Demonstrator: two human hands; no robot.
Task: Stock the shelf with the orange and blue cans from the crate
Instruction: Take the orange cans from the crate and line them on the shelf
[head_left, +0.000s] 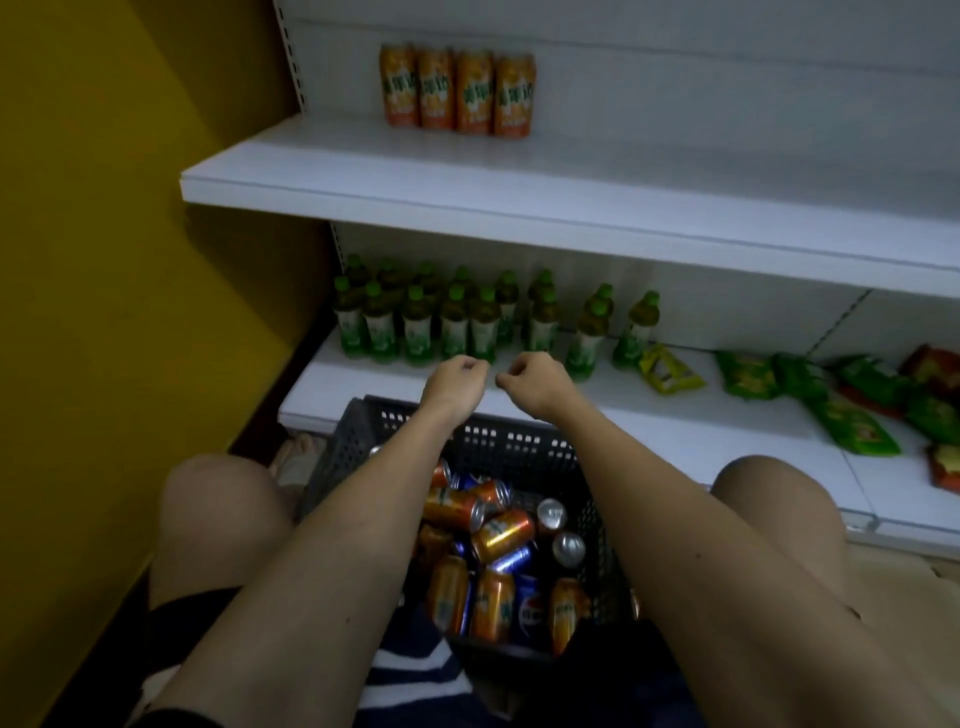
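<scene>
A dark plastic crate (498, 436) sits on the floor between my knees, holding several orange cans (501, 535) and blue cans (530, 613) lying jumbled. Several orange cans (457, 91) stand in a row at the back left of the upper white shelf (467, 192). My left hand (457, 382) and my right hand (530, 379) hover side by side above the crate's far rim, in front of the lower shelf. Both are curled into loose fists with nothing in them.
Green-capped bottles (415, 322) crowd the left of the lower shelf (675, 431). Green, yellow and red snack bags (852, 431) lie to their right. A yellow wall (104, 260) borders the shelving on the left. My bare knees flank the crate.
</scene>
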